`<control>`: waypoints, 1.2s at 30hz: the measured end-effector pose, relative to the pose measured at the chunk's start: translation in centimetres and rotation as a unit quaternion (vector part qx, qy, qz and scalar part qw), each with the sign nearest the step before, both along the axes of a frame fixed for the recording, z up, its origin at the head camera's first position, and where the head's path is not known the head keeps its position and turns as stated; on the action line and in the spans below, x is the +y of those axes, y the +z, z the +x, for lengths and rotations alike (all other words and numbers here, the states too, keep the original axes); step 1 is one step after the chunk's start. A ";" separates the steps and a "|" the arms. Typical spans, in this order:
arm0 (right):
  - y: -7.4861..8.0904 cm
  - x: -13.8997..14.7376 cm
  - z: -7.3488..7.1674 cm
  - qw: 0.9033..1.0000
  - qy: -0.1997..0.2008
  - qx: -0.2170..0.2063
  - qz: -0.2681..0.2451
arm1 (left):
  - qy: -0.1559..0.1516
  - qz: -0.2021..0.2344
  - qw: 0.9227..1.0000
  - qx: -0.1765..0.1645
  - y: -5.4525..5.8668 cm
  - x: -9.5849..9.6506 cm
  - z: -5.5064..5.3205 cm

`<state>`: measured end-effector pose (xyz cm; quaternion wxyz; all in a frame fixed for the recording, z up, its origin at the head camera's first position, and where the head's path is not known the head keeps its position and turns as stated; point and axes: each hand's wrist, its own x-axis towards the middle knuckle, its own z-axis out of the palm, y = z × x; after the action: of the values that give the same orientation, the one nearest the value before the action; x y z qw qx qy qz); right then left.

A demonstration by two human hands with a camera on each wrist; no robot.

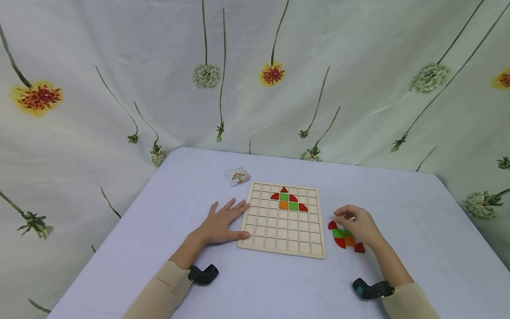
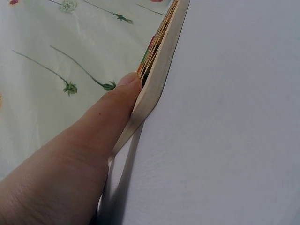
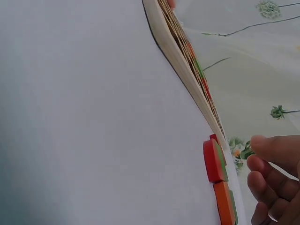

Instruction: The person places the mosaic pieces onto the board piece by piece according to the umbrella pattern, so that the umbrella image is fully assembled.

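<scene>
In the head view, the card (image 1: 237, 177) has details too small to read, and the right hand (image 1: 360, 223) partly hides a green piece (image 1: 347, 232). The right wrist view's edge cuts this hand; whether it pinches something, I cannot tell.

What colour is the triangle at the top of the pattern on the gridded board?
The triangle is red, clearest in the head view.

The left hand (image 1: 222, 224) lies palm down, its fingers spread, while the right hand (image 1: 360, 224) bends its fingers, thumb and forefinger possibly touching.
</scene>
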<state>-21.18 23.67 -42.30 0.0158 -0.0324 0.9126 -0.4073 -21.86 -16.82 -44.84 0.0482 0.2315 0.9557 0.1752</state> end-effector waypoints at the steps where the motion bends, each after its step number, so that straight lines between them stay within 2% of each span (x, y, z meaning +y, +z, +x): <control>1: -0.1 0.3 0.2 1.000 -0.001 0.000 0.002 | 0.000 0.001 1.000 0.000 0.0 0.0 0.0; 9: -0.4 2.0 1.3 1.000 -0.009 0.001 0.013 | 0.001 -0.002 1.000 -0.001 0.2 0.0 0.1; 15: -0.5 3.0 2.0 1.000 0.002 -0.001 0.023 | 0.002 -0.001 1.000 -0.001 0.1 0.0 0.1; 22: -0.9 4.0 2.0 0.999 0.022 -0.022 0.039 | 0.003 -0.001 1.000 0.000 0.1 0.0 0.1; 26: -0.9 4.3 1.9 0.998 0.036 -0.020 0.042 | 0.003 0.003 1.000 -0.002 0.1 0.0 0.1; 36: -1.1 4.6 1.9 0.998 0.041 -0.026 0.033 | 0.004 -0.002 1.000 -0.004 0.2 0.0 0.1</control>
<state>-19.31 28.25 -43.43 0.0571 -0.0592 0.9228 -0.3764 -21.76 -16.79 -44.65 0.0516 0.2265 0.9569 0.1743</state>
